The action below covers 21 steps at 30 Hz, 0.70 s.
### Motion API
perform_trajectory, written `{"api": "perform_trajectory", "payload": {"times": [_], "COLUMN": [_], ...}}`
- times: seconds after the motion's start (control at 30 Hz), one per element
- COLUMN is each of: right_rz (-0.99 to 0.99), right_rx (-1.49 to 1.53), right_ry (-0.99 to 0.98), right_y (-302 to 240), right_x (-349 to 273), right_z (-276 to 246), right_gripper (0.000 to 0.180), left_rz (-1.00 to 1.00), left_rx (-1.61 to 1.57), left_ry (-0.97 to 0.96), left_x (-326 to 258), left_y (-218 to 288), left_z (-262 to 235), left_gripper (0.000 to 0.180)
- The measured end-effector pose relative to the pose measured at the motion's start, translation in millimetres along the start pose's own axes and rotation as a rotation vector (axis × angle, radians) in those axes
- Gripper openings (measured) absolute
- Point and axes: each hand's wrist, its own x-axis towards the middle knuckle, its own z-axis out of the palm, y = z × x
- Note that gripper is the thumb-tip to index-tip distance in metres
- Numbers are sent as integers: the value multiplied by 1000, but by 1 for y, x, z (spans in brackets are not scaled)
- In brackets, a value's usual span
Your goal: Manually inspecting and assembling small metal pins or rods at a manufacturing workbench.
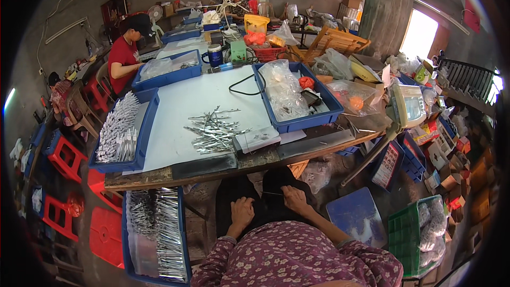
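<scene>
A grey-walled workshop surrounds a long wooden table [125, 182] covered by a white sheet [175, 109]. Writing is hard to make out: the dark blue mug [215, 56] bears a pale mark, the red shirt [121, 56] of a co-worker has a light print, and a panel [386, 165] at lower right carries coloured printing, all too small to read.

Below the table edge, over dark trousers [231, 188], the right hand [295, 200] has its fingers bent in a pinch on a thin metal rod [273, 194], which points leftward between the thighs; it looks straight, slim and greyish. The left hand [242, 212] rests on the left thigh with fingers loosely curled; whether it grips anything cannot be told.

On the sheet lies a loose pile of slender silver metal pieces [215, 132], crossing at many angles, some with darker parts. Similar pieces fill a blue tray [127, 244] at lower left.
</scene>
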Motion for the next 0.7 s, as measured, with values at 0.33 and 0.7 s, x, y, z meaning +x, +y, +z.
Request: {"api": "perform_trajectory", "payload": {"times": [0.33,0.7], "right_rz": [-6,-30], "right_rx": [-15,-47], "right_ry": [15,15], "right_y": [0,-2], "right_x": [0,6], "right_z": [-2,-2], "right_gripper": [20,19], "left_rz": [-30,-7], "left_rx": [-5,4], "left_ry": [-42,-10], "left_x": [1,3], "left_y": [2,-1], "left_z": [-3,-4], "left_gripper": [17,14]}}
